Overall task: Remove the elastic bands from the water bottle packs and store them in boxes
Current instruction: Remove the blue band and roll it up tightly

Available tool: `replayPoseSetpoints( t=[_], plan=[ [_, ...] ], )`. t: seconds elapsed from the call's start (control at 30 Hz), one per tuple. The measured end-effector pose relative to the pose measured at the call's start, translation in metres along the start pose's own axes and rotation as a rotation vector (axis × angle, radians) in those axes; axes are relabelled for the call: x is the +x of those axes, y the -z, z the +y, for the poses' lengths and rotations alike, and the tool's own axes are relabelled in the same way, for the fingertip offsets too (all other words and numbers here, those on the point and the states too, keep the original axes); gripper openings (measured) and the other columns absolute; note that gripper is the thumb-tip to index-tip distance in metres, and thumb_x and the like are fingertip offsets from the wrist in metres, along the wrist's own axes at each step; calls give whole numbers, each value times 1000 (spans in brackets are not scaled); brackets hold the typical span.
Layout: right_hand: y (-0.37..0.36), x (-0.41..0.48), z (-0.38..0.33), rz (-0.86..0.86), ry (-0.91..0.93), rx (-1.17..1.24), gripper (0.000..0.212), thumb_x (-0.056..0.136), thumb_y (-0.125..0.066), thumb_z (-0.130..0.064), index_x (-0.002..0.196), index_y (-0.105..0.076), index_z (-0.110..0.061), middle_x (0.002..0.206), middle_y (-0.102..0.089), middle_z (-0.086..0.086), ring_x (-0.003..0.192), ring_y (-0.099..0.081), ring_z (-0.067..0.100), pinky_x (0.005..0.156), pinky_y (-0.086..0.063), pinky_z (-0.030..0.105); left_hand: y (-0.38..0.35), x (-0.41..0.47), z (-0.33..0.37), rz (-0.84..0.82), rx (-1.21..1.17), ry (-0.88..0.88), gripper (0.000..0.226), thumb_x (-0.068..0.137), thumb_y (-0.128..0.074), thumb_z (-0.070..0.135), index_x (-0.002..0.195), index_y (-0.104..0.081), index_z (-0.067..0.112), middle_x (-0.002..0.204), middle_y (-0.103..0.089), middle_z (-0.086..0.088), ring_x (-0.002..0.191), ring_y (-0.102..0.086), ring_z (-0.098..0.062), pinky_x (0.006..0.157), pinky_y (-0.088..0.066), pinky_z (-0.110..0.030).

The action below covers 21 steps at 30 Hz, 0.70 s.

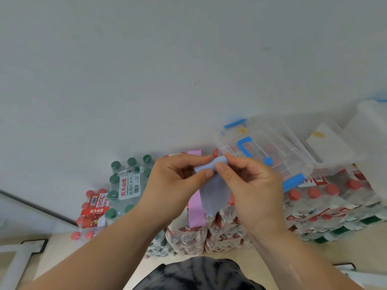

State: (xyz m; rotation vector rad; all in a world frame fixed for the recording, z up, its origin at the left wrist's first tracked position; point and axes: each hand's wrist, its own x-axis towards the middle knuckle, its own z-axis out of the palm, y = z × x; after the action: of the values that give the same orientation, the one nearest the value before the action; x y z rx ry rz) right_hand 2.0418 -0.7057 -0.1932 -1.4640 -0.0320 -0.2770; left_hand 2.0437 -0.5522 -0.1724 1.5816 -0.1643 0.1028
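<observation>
Holding item: wide pale-blue elastic band, rolled end pinched between left hand and right hand, loose tail hanging toward the viewer. Roll axis ran left-right. Clear plastic storage box with blue handle lay up-right, nearer the right hand.

1. The wall closes off the far side behind all the packs.
2. Green-capped pack and small red-capped pack fill the floor on the left, touching each other.
3. Clear box with blue handle sits on the red-capped packs at right, blocking their tops.
4. Bare floor lies open in front of those right-hand packs.
5. The air above the left packs, in front of the wall, is free.
</observation>
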Motion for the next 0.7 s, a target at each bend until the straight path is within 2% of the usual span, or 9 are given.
replayPoseSetpoints(
  t=[0.07, 0.13, 0.3, 0.37, 0.5, 0.6, 0.7],
  plan=[
    [-2, 2, -1, -1, -20, 35, 12, 71, -78, -42, 83, -80, -42, 87, -79, -12, 82, -75, 6, 71, -57, 16, 1, 0, 0, -3, -2, 7, 35, 80, -76, 7, 93, -81, 40, 98, -79, 9, 95, -74, -9, 81, -56, -18],
    [-2, 3, -1, -19, -29, 64, 13, 72, -78, -36, 82, -79, -43, 87, -79, -11, 82, -75, 6, 72, -57, 17, 3, 0, -1, -1, -16, 22, 32, 79, -78, 8, 92, -81, 37, 98, -79, 6, 95, -74, -11, 81, -56, -20],
    [-3, -2, 4, -34, -64, 193, 22, 77, -74, -23, 91, -81, -39, 96, -81, -7, 90, -76, 9, 75, -58, 19, 4, 0, -4, 4, -68, 111, 22, 83, -72, 15, 98, -81, 28, 90, -79, 2, 87, -74, -13, 73, -56, -22],
    [-3, -4, 5, -31, -73, 191, 24, 77, -74, -23, 92, -82, -40, 97, -81, -9, 91, -76, 8, 75, -57, 17, 2, -1, -5, -20, -73, 135, 20, 84, -72, 16, 97, -81, 27, 95, -80, -2, 91, -75, -19, 75, -58, -27],
    [-3, -3, 4, -6, -78, 121, 22, 73, -77, -35, 93, -81, -44, 96, -81, -14, 92, -76, 8, 77, -58, 18, 1, -2, -9, 9, -108, 158, 24, 82, -77, 9, 100, -80, 25, 101, -79, -4, 98, -75, -20, 83, -59, -29],
    [-3, -1, 4, 10, -76, 129, 22, 74, -80, -29, 94, -79, -38, 93, -81, -8, 88, -78, 10, 73, -59, 19, -1, -2, -9, -14, -132, 162, 30, 82, -76, 6, 107, -79, 23, 99, -78, -8, 99, -74, -23, 84, -60, -32],
    [-2, 3, 2, -41, -44, 63, 18, 79, -80, -21, 87, -78, -37, 88, -80, -11, 82, -77, 7, 70, -58, 16, -1, 0, -8, -94, -126, 189, 38, 83, -73, 10, 120, -74, 20, 107, -65, -30, 98, -68, -45, 90, -59, -49]
  ],
)
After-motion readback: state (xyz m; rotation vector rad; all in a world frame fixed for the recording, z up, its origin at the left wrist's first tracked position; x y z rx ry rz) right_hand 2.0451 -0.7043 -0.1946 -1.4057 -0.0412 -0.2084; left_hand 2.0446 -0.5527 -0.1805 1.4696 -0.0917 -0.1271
